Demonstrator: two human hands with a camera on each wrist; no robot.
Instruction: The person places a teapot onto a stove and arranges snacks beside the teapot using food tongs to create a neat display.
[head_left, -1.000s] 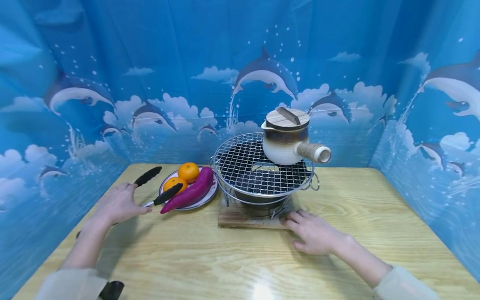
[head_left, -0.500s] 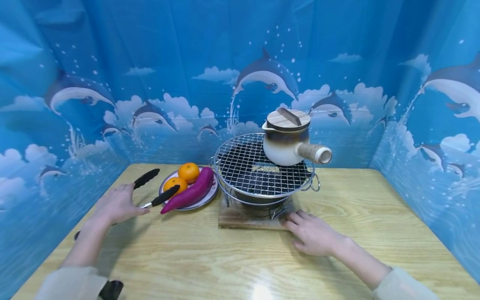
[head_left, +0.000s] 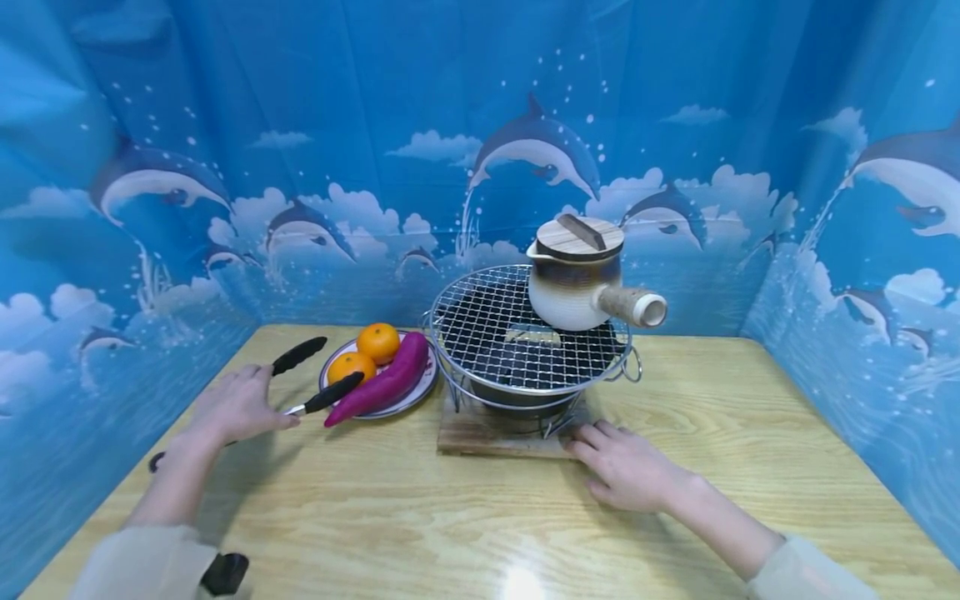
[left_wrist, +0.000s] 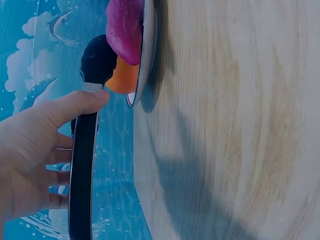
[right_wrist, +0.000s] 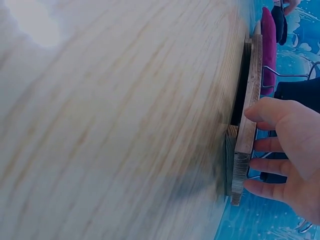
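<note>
- Clock directions follow the head view, twelve being the far side.
- The left hand [head_left: 236, 404] pinches the black-and-silver tongs [left_wrist: 84, 165], thumb on one arm and fingers on the other; the arms stand well apart.
- The tongs' black tips point toward two o'clock. One reaches over the nearer round orange fruit [head_left: 351, 365]; the other hangs outside the plate. Contact I cannot tell.
- The white, dark-rimmed round plate [head_left: 430, 372] sits at nine o'clock from the round silver wire-mesh grill [head_left: 487, 354]. It holds that fruit, a second orange one [head_left: 378, 343] toward one o'clock, and a long purple sweet potato [head_left: 390, 385] at four.
- The right hand [head_left: 622, 468], fingers loosely extended, rests on the five-o'clock corner of the flat brown wooden board [head_left: 491, 444] under the grill; how hard it presses is unclear.
- The step in hand appears to be lining up the tongs, the board being steadied.
- The next move probably calls for straddling one piece with both tips, then squeezing gently.
</note>
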